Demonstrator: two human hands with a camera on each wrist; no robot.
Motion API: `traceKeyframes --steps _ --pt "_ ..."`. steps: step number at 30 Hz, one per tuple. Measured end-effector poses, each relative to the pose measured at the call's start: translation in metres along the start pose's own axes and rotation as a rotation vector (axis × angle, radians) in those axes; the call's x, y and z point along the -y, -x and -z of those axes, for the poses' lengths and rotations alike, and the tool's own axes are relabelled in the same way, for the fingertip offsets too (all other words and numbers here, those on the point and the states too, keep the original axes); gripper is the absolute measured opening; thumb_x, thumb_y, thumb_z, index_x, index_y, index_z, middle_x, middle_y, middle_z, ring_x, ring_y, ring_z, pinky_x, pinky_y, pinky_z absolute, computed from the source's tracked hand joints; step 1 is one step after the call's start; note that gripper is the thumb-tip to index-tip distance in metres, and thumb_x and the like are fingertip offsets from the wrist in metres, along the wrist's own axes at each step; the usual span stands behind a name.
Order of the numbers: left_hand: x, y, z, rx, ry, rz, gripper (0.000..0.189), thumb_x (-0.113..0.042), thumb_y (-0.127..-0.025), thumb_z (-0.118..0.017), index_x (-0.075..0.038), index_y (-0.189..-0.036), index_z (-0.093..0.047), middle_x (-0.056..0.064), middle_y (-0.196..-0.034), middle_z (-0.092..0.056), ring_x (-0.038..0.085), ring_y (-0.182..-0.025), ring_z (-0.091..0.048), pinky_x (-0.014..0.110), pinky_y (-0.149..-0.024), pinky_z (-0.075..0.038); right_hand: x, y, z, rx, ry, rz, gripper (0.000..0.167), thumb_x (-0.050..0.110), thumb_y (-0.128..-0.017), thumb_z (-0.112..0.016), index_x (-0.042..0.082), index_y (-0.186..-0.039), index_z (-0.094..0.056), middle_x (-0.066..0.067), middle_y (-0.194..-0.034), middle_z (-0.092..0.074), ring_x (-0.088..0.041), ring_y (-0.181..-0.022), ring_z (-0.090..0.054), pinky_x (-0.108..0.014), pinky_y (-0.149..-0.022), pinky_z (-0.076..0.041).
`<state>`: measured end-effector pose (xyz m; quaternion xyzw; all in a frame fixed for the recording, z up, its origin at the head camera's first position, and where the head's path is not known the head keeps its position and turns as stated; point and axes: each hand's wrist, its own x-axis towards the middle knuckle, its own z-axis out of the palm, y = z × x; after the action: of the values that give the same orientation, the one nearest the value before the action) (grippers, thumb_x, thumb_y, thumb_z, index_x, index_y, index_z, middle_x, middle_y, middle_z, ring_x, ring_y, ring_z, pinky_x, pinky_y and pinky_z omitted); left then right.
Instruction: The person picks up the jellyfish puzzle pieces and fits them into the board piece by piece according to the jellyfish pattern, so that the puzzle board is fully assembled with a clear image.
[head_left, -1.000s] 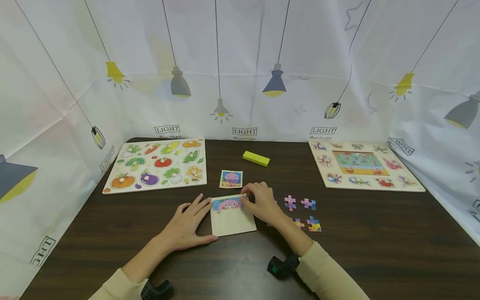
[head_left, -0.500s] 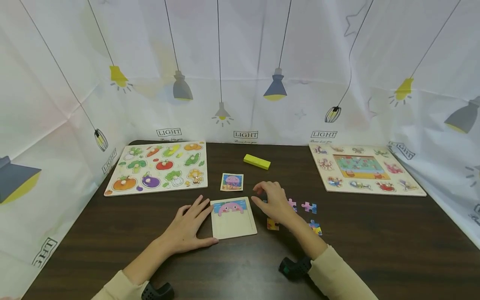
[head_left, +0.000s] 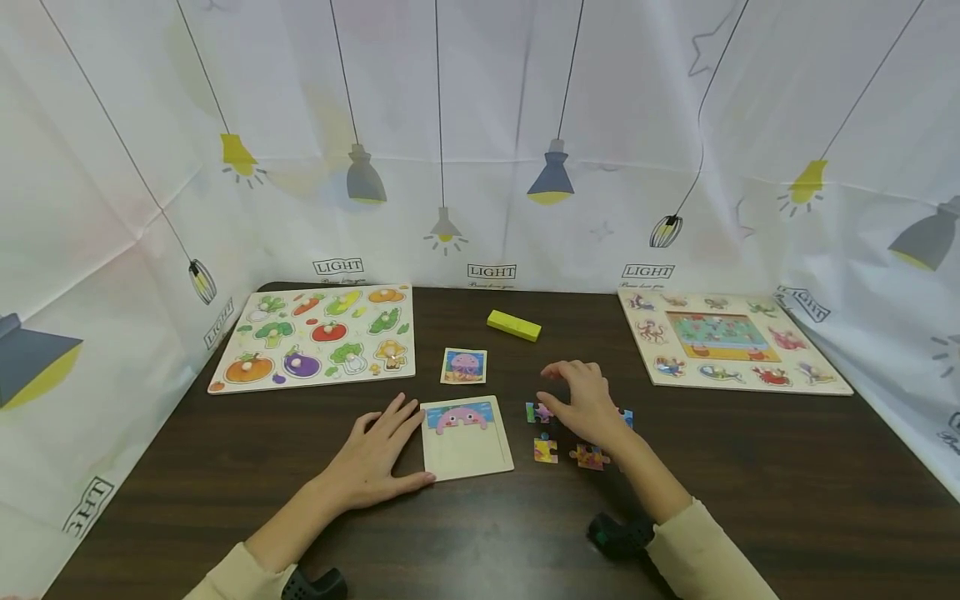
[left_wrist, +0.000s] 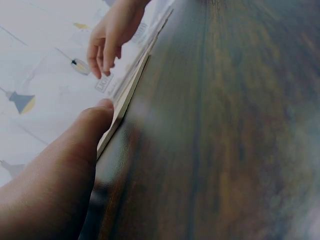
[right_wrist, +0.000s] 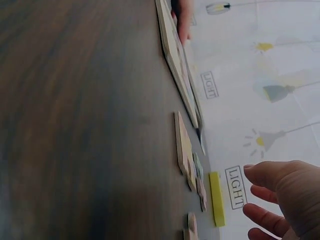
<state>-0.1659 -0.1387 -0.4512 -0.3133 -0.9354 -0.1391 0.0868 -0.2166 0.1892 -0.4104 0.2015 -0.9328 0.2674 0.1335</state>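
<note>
Right, eyes on the right hand, because it hangs above the loose pieces, and from my end I judge everything turns on where they lie from its fingertips. Thumb and fingers are curved, a modest gap between them; the right wrist view shows nothing in that gap, and the hand up off the table.

So, where's the nearest one? It's the green piece, just left of the thumb and a touch nearer the person, partly tucked under the hand in my head view. The yellow piece lies nearer the person again, close to the tray; the orange piece sits below the palm, and the blue piece peeks out on the hand's far right side. All lie flat, roughly square with knobs, so I read no real long axis to line up with; a short drop down and toward the person would suit the fingers, I reckon.

And over on the left, the left hand lies spread, fingers long, holding nothing, fingertips and thumb at the tray's left edge. That's the hand for the tray; the right is plainly nearer the pieces. A pink strip fills the tray's far side, pale board below it.
</note>
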Motion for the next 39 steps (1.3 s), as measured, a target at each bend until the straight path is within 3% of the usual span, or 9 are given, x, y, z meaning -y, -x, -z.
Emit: traceKeyframes --steps 15,30,39 --pt "0.003 0.001 -0.002 -0.015 0.045 -0.008 0.078 -0.062 -0.086 -0.044 -0.008 -0.141 -0.036 0.011 -0.146 -0.030 0.028 -0.137 -0.016 0.052 -0.097 -0.023 -0.016 0.011 -0.002 0.116 0.077 -0.021 0.043 0.033 -0.083 -0.067 0.005 -0.114 -0.061 -0.017 -0.111 -0.055 -0.037 -0.103 -0.041 -0.054 -0.081 -0.031" --pt "0.002 0.000 -0.001 0.002 0.038 0.000 0.080 -0.064 -0.085 -0.043 -0.008 -0.142 -0.035 0.010 -0.147 -0.029 0.027 -0.138 -0.015 0.051 -0.098 -0.022 -0.016 0.016 -0.008 0.137 0.045 0.013 0.025 0.029 -0.084 -0.067 0.014 -0.103 -0.067 -0.012 -0.107 -0.053 -0.034 -0.102 -0.040 -0.053 -0.084 -0.031" --pt "0.002 0.000 0.000 -0.002 0.049 0.000 0.080 -0.064 -0.086 -0.042 -0.008 -0.142 -0.036 0.010 -0.147 -0.029 0.027 -0.137 -0.017 0.051 -0.098 -0.023 -0.012 0.013 -0.012 0.143 0.024 0.002 0.017 0.021 -0.083 -0.068 0.010 -0.096 -0.065 -0.014 -0.105 -0.055 -0.037 -0.102 -0.041 -0.054 -0.084 -0.030"
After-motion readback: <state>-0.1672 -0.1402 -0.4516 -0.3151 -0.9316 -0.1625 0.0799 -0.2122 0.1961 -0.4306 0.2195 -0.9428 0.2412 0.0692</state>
